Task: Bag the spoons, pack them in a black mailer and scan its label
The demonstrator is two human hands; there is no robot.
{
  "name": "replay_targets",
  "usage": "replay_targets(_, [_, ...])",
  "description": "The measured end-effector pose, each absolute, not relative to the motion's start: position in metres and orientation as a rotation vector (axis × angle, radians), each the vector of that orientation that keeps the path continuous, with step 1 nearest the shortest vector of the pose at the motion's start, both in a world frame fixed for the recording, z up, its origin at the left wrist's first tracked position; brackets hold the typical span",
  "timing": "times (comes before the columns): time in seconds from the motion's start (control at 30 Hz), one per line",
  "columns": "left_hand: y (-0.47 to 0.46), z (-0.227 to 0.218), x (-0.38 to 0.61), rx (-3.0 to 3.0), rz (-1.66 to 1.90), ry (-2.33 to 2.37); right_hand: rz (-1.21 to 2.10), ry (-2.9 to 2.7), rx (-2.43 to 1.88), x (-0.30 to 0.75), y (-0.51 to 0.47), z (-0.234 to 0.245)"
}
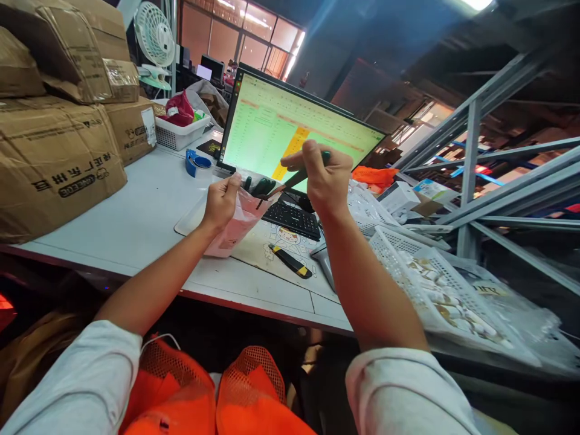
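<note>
My left hand point(221, 204) is closed on the upper edge of a pinkish see-through plastic bag point(232, 231), which stands tilted over the desk. Dark green handle-like ends point(263, 186) stick out of the bag's mouth. My right hand point(330, 181) grips a slim tool with a dark green end point(295, 179), its narrow brownish part pointing down left to the bag's opening. The tool's exact kind cannot be made out. Below the hands, a black and yellow utility knife point(290, 261) lies on a pale printed mat point(258, 244).
A lit monitor point(263, 127) and a black keyboard point(294, 219) stand behind the hands. Cardboard boxes point(58, 163) are stacked at left, near a blue tape dispenser point(197, 163) and a white basket point(181, 132). At right sits a white perforated basket point(408, 284) of small white pieces, beside metal framing point(469, 151).
</note>
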State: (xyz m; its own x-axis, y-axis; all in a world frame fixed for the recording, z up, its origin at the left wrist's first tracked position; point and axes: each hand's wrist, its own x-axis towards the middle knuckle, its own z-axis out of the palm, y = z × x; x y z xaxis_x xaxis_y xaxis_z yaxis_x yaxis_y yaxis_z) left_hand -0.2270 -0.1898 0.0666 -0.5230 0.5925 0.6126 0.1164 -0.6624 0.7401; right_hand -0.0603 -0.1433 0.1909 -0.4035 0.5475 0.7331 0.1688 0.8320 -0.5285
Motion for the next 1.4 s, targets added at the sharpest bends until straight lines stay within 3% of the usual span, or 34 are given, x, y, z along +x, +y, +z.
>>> replay_targets(0.2, [-0.176,0.050,-0.231,1.172,2.090,0.961,0.548,-2.178,-0.475,-0.070,-0.149,0.154])
replay_targets(0.47, [-0.194,0.062,-0.225,1.324,2.107,1.044,0.451,-2.312,-0.510,-0.059,-0.151,0.179])
replay_targets(0.8, [-0.207,0.067,-0.222,1.414,2.112,1.136,0.260,-2.686,-0.510,-0.074,-0.150,0.157])
replay_targets(1.03, [-0.219,0.066,-0.227,1.479,2.116,1.268,0.419,-2.367,-0.495,-0.053,-0.154,0.194])
replay_targets(1.2, [-0.219,0.066,-0.228,1.528,2.161,1.286,0.611,-2.661,-0.507,-0.057,-0.144,0.170])
replay_targets(1.4, [-0.233,0.057,-0.238,1.661,2.067,1.224,0.586,-2.783,-0.491,-0.057,-0.163,0.154])
